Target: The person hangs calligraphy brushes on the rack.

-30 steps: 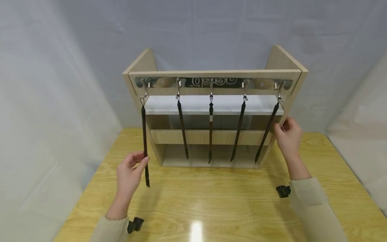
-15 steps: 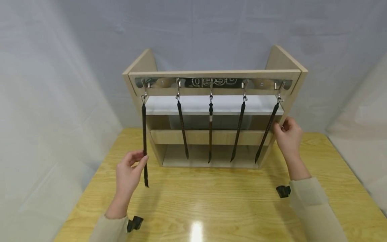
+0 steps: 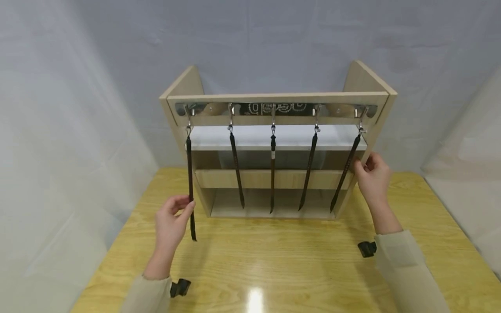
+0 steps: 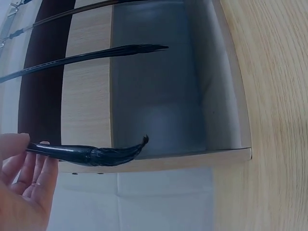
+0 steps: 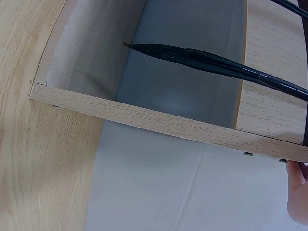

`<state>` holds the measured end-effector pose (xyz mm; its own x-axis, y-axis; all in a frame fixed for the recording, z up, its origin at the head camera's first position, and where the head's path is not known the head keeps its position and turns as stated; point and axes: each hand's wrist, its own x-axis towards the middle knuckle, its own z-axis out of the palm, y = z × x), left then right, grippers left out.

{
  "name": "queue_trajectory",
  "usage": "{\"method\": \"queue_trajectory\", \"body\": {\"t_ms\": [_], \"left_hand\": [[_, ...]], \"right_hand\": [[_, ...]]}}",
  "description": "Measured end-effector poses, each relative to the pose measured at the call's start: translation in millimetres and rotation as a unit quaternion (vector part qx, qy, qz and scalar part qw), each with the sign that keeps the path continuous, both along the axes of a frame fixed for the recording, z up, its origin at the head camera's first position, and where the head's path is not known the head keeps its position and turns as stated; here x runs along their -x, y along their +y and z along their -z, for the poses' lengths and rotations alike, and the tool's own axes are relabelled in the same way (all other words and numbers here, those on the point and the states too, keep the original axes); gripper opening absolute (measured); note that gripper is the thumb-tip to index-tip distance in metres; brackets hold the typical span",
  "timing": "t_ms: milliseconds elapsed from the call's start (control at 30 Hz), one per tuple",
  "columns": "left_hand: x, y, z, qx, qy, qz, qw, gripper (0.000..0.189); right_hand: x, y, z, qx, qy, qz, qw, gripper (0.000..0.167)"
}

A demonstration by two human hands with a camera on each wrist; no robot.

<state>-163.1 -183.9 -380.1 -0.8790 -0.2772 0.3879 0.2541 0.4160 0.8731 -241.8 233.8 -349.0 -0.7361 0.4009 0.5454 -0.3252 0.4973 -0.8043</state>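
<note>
A black writing brush (image 3: 190, 169) hangs tip down at the far left of the wooden shelf (image 3: 219, 179). Its cord loop meets the leftmost hook (image 3: 188, 119) of the metal rail; whether it sits fully over the hook is too small to tell. My left hand (image 3: 171, 224) pinches this brush low on its handle between thumb and fingers. The dark bristle tip (image 4: 118, 155) points past the fingers in the left wrist view. My right hand (image 3: 374, 179) holds the shelf's right side panel (image 5: 168, 124), its fingers partly hidden at the edge.
Several other brushes, among them a middle one (image 3: 272, 174) with a white band, hang from the remaining hooks. The shelf stands on a yellow wood-grain table (image 3: 274, 261). Pale sheeting (image 3: 274, 43) hangs behind and at both sides.
The left brush, pinched by my left hand, has shifted slightly right, and its loop now lines up with the leftmost hook. My right hand stays at the side panel.
</note>
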Motion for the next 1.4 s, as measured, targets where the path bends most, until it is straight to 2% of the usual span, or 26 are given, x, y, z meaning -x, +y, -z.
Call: {"method": "queue_trajectory", "body": {"t_ms": [267, 533, 667, 833, 1200, 1400], "left_hand": [[20.2, 2.0, 12.6, -0.048, 0.022, 0.018, 0.9985, 0.019], [43.1, 4.3, 32.6, -0.116, 0.053, 0.050, 0.9906, 0.021], [52.1, 7.4, 36.9, -0.133, 0.057, 0.051, 0.9881, 0.021], [61.5, 10.9, 39.4, -0.146, 0.061, 0.038, 0.9867, 0.019], [66.8, 13.6, 41.5, -0.155, 0.077, 0.035, 0.9843, 0.014], [62.7, 16.4, 33.7, -0.166, 0.082, 0.042, 0.9817, 0.011]], "right_hand": [[0.8, 0, 0.7, 0.001, 0.001, 0.001, 1.0000, 0.021], [0.7, -1, 2.6, -0.006, 0.013, 0.003, 0.9999, 0.020], [1.1, 0, 3.0, -0.008, 0.017, 0.006, 0.9998, 0.019], [0.1, -1, 2.0, -0.013, 0.017, 0.009, 0.9997, 0.017], [1.3, 1, 4.3, -0.023, 0.017, 0.018, 0.9994, 0.018], [2.2, 1, 4.1, -0.025, 0.016, 0.022, 0.9993, 0.019]]}}
